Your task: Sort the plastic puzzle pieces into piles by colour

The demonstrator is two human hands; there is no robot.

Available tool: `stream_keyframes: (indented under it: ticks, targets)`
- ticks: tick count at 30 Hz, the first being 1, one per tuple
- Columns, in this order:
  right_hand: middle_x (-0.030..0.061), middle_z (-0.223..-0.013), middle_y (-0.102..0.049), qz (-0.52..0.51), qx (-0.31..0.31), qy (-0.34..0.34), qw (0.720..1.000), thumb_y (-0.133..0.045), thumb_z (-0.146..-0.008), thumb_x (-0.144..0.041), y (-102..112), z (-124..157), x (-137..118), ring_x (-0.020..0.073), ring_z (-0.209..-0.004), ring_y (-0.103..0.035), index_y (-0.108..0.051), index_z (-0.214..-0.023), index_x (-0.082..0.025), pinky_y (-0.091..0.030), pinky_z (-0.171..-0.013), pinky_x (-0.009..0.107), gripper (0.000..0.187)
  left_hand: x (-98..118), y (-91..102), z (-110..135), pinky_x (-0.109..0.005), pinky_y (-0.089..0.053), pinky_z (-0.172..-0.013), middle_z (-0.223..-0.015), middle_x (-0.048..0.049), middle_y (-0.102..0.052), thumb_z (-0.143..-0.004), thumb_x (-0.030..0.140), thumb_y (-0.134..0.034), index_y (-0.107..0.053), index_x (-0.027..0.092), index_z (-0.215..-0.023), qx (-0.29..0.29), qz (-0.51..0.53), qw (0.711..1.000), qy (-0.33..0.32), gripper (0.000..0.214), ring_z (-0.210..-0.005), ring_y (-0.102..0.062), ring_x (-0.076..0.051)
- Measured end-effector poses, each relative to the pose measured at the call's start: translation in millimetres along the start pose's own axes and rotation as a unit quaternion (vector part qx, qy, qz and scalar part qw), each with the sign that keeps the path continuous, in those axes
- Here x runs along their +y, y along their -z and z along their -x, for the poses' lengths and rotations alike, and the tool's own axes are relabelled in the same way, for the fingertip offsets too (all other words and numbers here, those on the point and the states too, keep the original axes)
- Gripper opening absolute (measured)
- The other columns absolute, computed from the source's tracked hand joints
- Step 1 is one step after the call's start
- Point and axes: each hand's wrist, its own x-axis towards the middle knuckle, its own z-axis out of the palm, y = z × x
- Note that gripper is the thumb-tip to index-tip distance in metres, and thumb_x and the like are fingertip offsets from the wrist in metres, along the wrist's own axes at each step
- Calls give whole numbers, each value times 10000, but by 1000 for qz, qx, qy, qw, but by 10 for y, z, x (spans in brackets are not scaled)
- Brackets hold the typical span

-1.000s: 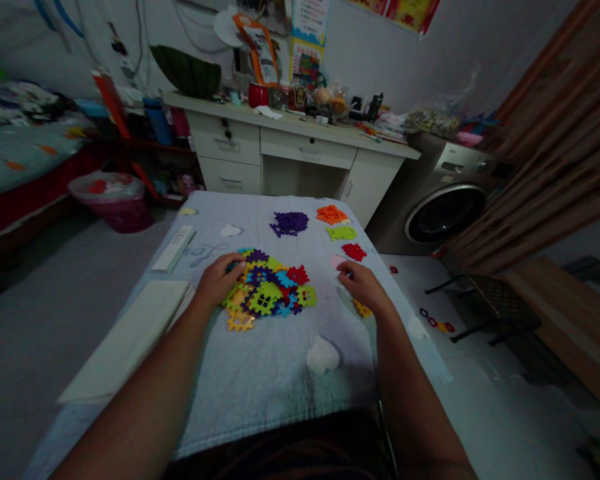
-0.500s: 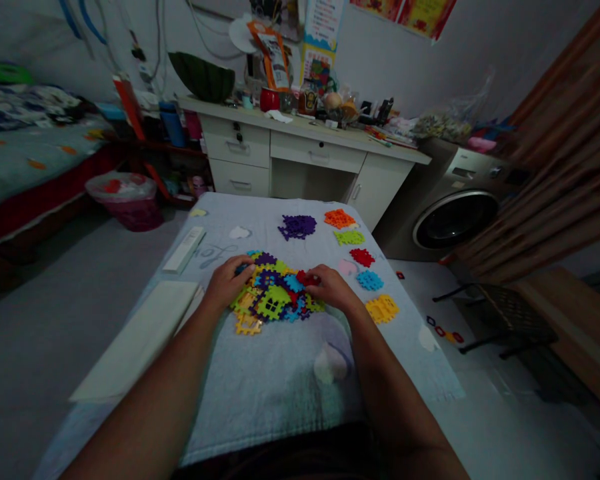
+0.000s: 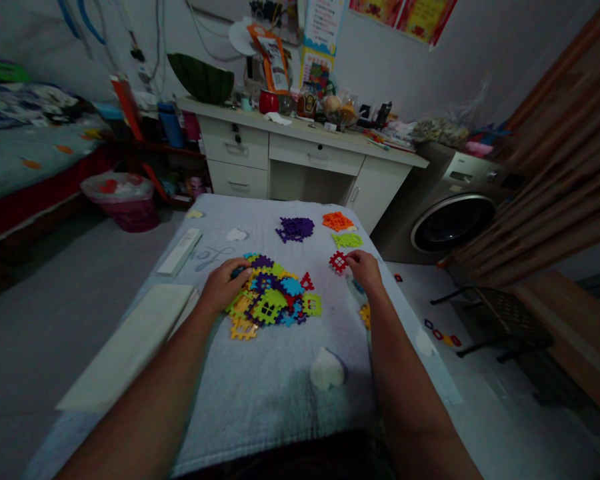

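Observation:
A mixed pile of plastic interlocking tiles (image 3: 269, 307) in yellow, green, purple and blue lies on the cloth-covered table (image 3: 280, 373). At the pile's left edge rests my left hand (image 3: 226, 283), thumb and fingers apart around a dark blue tile (image 3: 237, 272); no firm grip shows. To the right of the pile, my right hand (image 3: 366, 270) pinches a red window-shaped tile (image 3: 339, 263) by its right side. That hand hides the spot where red tiles lay and covers much of the blue tiles (image 3: 358, 286). A red triangular tile (image 3: 307, 281) sits at the pile's right side.
Purple tiles (image 3: 296, 229), orange tiles (image 3: 337, 221), light green tiles (image 3: 347, 240) and yellow tiles (image 3: 365, 316) lie in separate groups. On the table's left are a long white box (image 3: 180, 252) and a pale flat item (image 3: 130, 347). A desk (image 3: 240, 147) stands beyond.
My right hand has moved right, away from the pile, carrying a red window-shaped tile toward the sorted groups. My left hand has stayed at the pile's left edge.

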Motion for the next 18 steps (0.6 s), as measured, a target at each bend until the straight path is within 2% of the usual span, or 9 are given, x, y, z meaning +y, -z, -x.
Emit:
stream_keyframes:
  ticks: [5, 10, 14, 18]
  targets:
    - [56, -864, -729, 62, 3, -85, 994, -586, -815, -173, 27, -221, 202, 154, -768, -618, -710, -829, -157, -379, -643, 239, 126, 7, 3, 0, -411, -434, -1054, -1173, -81, -679, -816, 533, -524, -680, 211, -1027, 1, 0, 1000, -5, 415, -1140, -609, -266]
    - [82, -853, -725, 113, 18, -119, 986, -592, -811, -187, 15, -257, 263, 170, -761, -621, -695, -824, -158, -353, -606, 243, 108, 33, 16, 0, -419, -446, -1041, -1155, -82, -688, -808, 536, -531, -685, 209, -1013, 3, -1, 1000, -5, 416, -1131, -617, -274]
    - [101, -859, -717, 137, 36, -110, 984, -554, -828, -183, 27, -210, 260, 176, -769, -619, -688, -832, -149, -375, -636, 249, 139, 21, 10, -1, -420, -445, -1041, -1157, -86, -688, -814, 535, -533, -683, 205, -1025, 3, 0, 1000, -8, 420, -1126, -619, -272]
    - [104, -931, -710, 129, 41, -53, 989, -552, -834, -171, 10, -125, 147, 179, -844, -617, -691, -878, -147, -409, -718, 257, 148, -7, 4, -4, -419, -439, -1048, -1170, -83, -683, -819, 528, -535, -681, 209, -1035, 4, 0, 1000, -12, 412, -1137, -613, -270]
